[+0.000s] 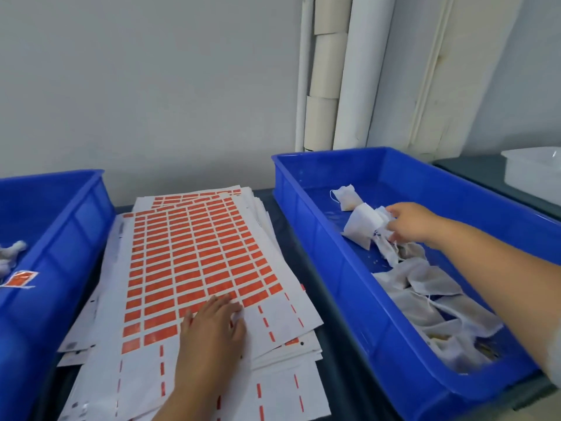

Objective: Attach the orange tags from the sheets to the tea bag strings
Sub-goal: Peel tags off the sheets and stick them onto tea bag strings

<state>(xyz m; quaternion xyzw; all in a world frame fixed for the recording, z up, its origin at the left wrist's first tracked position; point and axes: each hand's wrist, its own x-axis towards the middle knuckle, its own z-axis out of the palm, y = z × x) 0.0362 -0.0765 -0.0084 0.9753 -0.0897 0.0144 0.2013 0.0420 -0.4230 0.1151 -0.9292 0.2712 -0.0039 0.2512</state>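
Note:
A stack of white sheets (pixel 194 256) covered in rows of orange tags lies on the table between two blue bins. My left hand (pixel 212 329) rests flat on the top sheet near its lower rows, fingers touching the tags. The right blue bin (pixel 343 287) holds several white tea bags (pixel 425 293) with strings. My right hand (pixel 409 221) reaches into that bin and pinches a tea bag (pixel 365 224) at its string end. One more tea bag (pixel 346 196) lies alone toward the bin's far end.
The left blue bin (pixel 60 238) holds a tagged tea bag with an orange tag (pixel 19 279). White rolls (pixel 324 86) lean against the wall behind. A clear plastic container (pixel 534 174) sits at the far right.

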